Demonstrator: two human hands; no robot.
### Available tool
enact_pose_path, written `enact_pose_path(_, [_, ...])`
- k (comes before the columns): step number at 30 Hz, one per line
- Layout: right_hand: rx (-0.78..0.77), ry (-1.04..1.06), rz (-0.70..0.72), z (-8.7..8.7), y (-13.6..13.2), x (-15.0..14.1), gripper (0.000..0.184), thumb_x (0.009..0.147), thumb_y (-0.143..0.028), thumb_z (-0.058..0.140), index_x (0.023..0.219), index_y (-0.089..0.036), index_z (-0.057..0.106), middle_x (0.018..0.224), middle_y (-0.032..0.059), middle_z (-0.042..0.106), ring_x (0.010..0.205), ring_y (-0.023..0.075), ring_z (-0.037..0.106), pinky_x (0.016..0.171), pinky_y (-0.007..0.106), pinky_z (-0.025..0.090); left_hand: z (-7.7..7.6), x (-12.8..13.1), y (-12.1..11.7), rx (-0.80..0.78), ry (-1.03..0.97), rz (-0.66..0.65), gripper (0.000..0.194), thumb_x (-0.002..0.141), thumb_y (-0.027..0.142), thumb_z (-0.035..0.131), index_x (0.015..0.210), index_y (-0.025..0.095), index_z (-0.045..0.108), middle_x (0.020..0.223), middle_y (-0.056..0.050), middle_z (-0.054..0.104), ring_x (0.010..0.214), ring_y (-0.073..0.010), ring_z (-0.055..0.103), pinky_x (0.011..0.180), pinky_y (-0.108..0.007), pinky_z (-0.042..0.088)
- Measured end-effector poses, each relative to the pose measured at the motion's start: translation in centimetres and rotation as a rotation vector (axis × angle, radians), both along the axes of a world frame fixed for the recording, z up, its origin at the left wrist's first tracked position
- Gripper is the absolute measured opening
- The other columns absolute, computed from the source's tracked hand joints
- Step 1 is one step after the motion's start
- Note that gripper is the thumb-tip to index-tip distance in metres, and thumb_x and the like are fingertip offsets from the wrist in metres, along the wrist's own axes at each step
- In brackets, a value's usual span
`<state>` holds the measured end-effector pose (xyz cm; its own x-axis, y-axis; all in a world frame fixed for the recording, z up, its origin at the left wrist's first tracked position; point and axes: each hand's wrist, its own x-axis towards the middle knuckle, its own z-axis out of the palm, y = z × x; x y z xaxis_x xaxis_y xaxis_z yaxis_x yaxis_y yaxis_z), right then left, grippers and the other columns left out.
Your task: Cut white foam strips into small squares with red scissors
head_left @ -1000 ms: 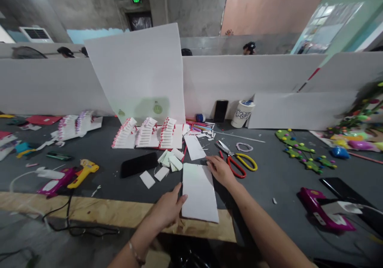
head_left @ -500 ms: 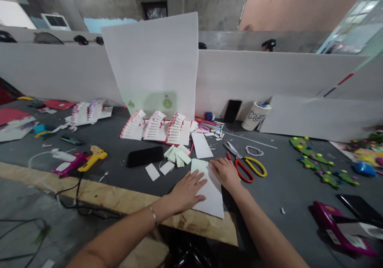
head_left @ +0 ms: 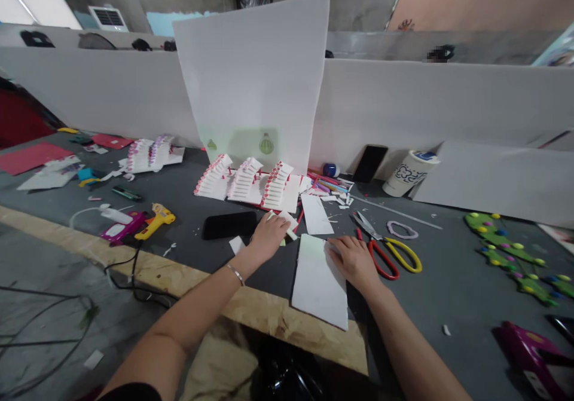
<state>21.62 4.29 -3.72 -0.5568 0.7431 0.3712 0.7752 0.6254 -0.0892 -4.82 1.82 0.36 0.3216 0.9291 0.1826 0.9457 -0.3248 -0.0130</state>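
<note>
My left hand is over the pile of small white cards, its fingers curled around a pale card whose edge sticks out past the fingertips. Most of the pile is hidden under that hand. A larger white board piece lies flat near the table's front edge. Fingers stretched out, my right hand rests on its upper right edge. Scissors with one red and one yellow handle lie just right of that hand, blades parted. Behind the board lies another white rectangle.
A black phone and a yellow glue gun lie to the left. Three fan-like rows of white strips with red tips stand behind. A paper cup and a propped phone are back right; green pieces with beads lie right.
My left hand has left the white board piece, moving up and left onto the small cards, and its fingers have closed. My right hand stays on the board. The view has shifted slightly.
</note>
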Motion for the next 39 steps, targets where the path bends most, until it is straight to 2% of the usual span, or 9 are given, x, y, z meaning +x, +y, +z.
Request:
enact_pose_path(6, [-0.010,0.009,-0.026,0.5,-0.1,-0.2,0.025,0.093,-0.027,0.048,0.108,-0.020,0.067,0.101,0.0103,0.068,0.093,0.0266,0.057,0.081,0.039,0.038,0.3,1.0,0.6,0.018,-0.190,0.037,0.031,0.093,0.020,0.044,0.119,0.018,0.061,0.106,-0.010,0.070,0.103,-0.0237,0.060,0.097,-0.041,0.039])
enact_pose_path(12, [-0.005,0.054,-0.030,0.5,0.2,0.0,0.030,0.093,-0.026,0.047,0.118,-0.018,0.062,0.107,0.0109,0.068,0.097,0.0262,0.058,0.083,0.039,0.039,0.9,3.9,1.5,-0.252,-0.621,-0.009,0.028,0.092,0.025,0.047,0.109,0.020,0.067,0.107,-0.007,0.072,0.097,-0.0203,0.065,0.086,-0.030,0.047])
enact_pose_path(17, [-0.006,0.197,0.061,0.3,0.4,-0.1,0.044,0.091,-0.030,0.052,0.133,-0.018,0.052,0.113,0.0114,0.067,0.102,0.0268,0.057,0.085,0.039,0.040,-0.3,5.0,1.7,-0.288,-0.725,-0.042,0.026,0.089,0.024,0.049,0.104,0.020,0.070,0.103,-0.006,0.072,0.096,-0.0203,0.065,0.087,-0.030,0.048])
enact_pose_path(21, [-0.076,0.242,0.142,0.3,0.4,-0.4,0.032,0.091,-0.028,0.053,0.122,-0.024,0.061,0.103,0.0085,0.070,0.097,0.0257,0.059,0.085,0.040,0.040,-1.8,5.2,1.3,-0.246,-0.770,-0.039,0.024,0.088,0.027,0.053,0.105,0.021,0.069,0.100,-0.005,0.072,0.092,-0.0197,0.065,0.084,-0.031,0.050])
enact_pose_path(25, [-0.103,0.266,0.128,0.3,0.5,-0.2,0.021,0.093,-0.029,0.051,0.104,-0.023,0.069,0.093,0.0079,0.072,0.089,0.0240,0.060,0.082,0.039,0.040,-2.1,5.0,1.1,-0.015,-0.750,-0.071,0.021,0.089,0.025,0.052,0.100,0.021,0.069,0.101,-0.007,0.070,0.098,-0.0201,0.062,0.089,-0.034,0.047])
enact_pose_path(29, [-0.137,0.304,0.112,0.0,0.6,0.0,0.020,0.093,-0.031,0.051,0.096,-0.022,0.068,0.089,0.0076,0.072,0.085,0.0234,0.062,0.080,0.038,0.041,-0.5,3.6,1.0,0.151,-0.632,0.002,0.021,0.091,0.021,0.048,0.097,0.021,0.068,0.095,-0.006,0.071,0.096,-0.0195,0.061,0.088,-0.036,0.043])
enact_pose_path(34, [-0.204,0.390,0.109,-0.4,0.8,0.3,0.021,0.093,-0.031,0.047,0.095,-0.021,0.065,0.081,0.0052,0.071,0.074,0.0212,0.064,0.075,0.037,0.044,2.2,0.4,-0.5,0.145,-0.442,0.183,0.019,0.092,0.023,0.049,0.092,0.020,0.067,0.091,-0.004,0.072,0.088,-0.0191,0.062,0.084,-0.037,0.039])
enact_pose_path(37, [-0.248,0.441,0.106,-0.4,0.9,0.7,0.022,0.093,-0.034,0.047,0.098,-0.021,0.065,0.083,0.0049,0.071,0.073,0.0209,0.063,0.074,0.037,0.045,2.4,-1.0,-2.6,0.059,-0.314,0.252,0.021,0.092,0.027,0.048,0.084,0.021,0.067,0.085,-0.004,0.071,0.084,-0.0191,0.061,0.081,-0.037,0.037])
enact_pose_path(39, [-0.288,0.475,0.105,-0.4,0.8,0.9,0.023,0.092,-0.034,0.048,0.100,-0.022,0.065,0.085,0.0048,0.071,0.076,0.0210,0.063,0.076,0.037,0.044,1.9,-1.5,-3.9,0.022,-0.241,0.256,0.019,0.091,0.029,0.051,0.087,0.021,0.068,0.091,-0.004,0.071,0.087,-0.0198,0.060,0.082,-0.038,0.037])
